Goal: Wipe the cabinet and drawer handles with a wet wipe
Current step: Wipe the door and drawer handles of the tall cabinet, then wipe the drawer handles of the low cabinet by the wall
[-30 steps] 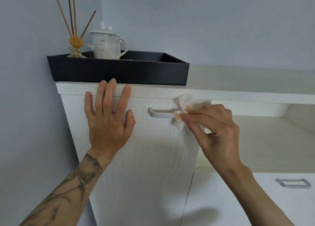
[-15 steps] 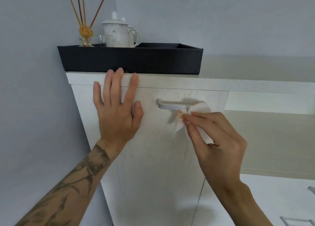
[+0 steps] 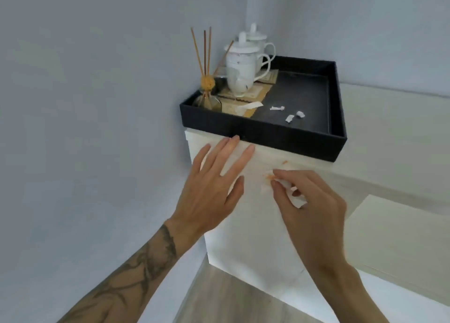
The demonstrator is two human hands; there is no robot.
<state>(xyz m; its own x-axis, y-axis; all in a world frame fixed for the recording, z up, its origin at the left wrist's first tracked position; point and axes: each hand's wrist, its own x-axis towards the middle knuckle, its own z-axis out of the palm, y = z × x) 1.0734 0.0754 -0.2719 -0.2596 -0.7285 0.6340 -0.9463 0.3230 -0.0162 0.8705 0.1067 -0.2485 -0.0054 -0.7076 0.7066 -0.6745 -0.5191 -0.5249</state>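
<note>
We're up over the cabinet door (image 3: 255, 237) now, so the handle's gone out of sight. Our right hand (image 3: 314, 205) pinches the wet wipe (image 3: 298, 201), with our left hand (image 3: 211, 191) flat just beside it. Guessing 1 handle's nearly done.

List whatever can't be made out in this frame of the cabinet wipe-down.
All head view.
- Door handle: not visible, likely behind the right hand at this steep downward angle.
- Wet wipe: mostly inside the right hand's fingers, motion-blurred.
- White scraps in the black tray: too small to identify.
- Rear cup: partly behind the front cup.
</note>
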